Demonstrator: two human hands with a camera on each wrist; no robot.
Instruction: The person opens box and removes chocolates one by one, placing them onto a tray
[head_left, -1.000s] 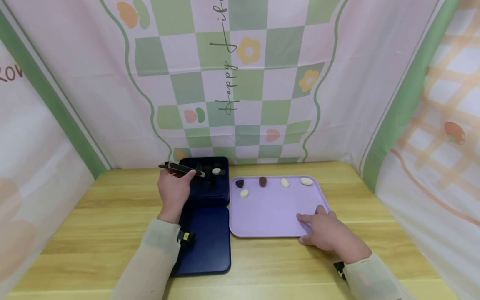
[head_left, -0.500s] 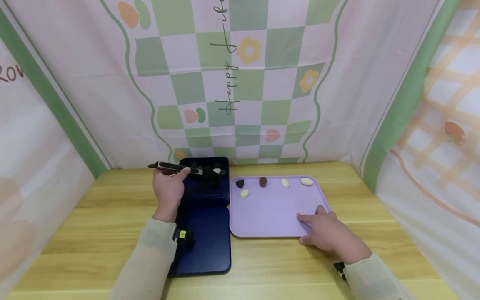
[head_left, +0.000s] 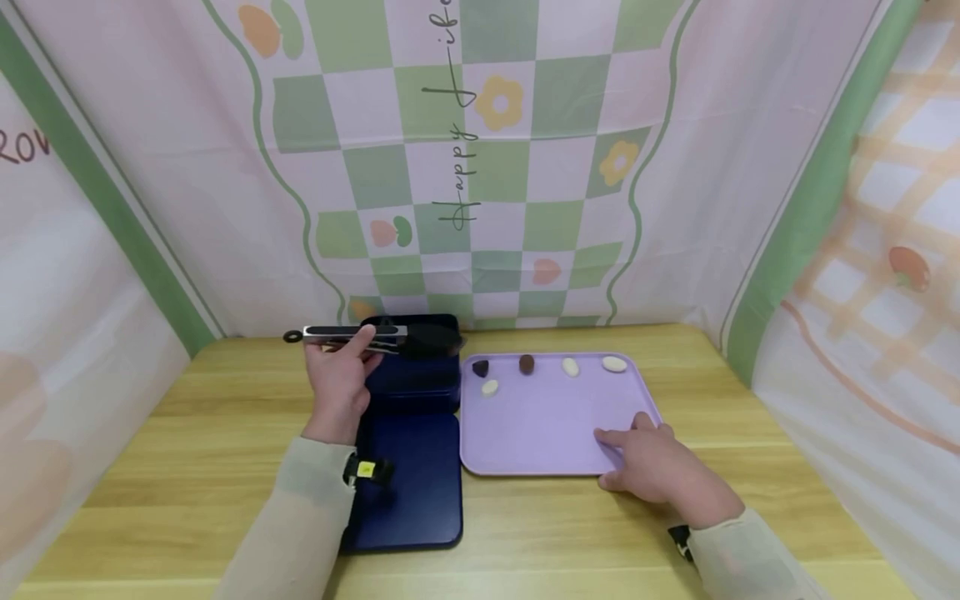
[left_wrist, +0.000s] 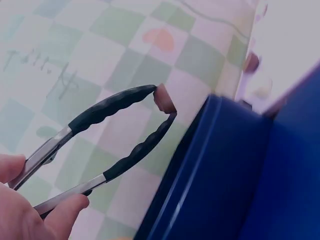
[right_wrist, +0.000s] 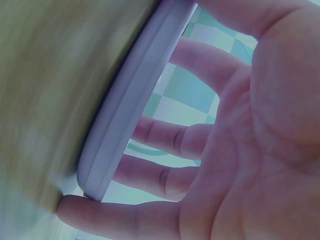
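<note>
My left hand (head_left: 337,392) grips a pair of kitchen tongs (head_left: 431,340), metal-handled with black ends, over the dark blue box (head_left: 412,387). In the left wrist view a small reddish-brown pebble (left_wrist: 163,99) is pinched between the tong tips, above the box rim. My right hand (head_left: 656,462) rests at the near right corner of the lilac tray (head_left: 540,433), its fingers lying fairly straight over the rim. Along the tray's far side lie a dark pebble (head_left: 481,367), a brown pebble (head_left: 527,364) and two white pebbles (head_left: 571,367), with another white pebble (head_left: 490,387) below the dark one.
A flat dark blue lid (head_left: 416,492) lies in front of the box, beside the tray. The wooden table (head_left: 195,450) runs back to a checked curtain (head_left: 495,175), with further curtains at both sides. The tongs and left hand hide part of the box's inside.
The tongs have risen out of the box and swung level, their black ends now pointing right toward the tray, with the brown pebble between the tips. My right hand has stayed still.
</note>
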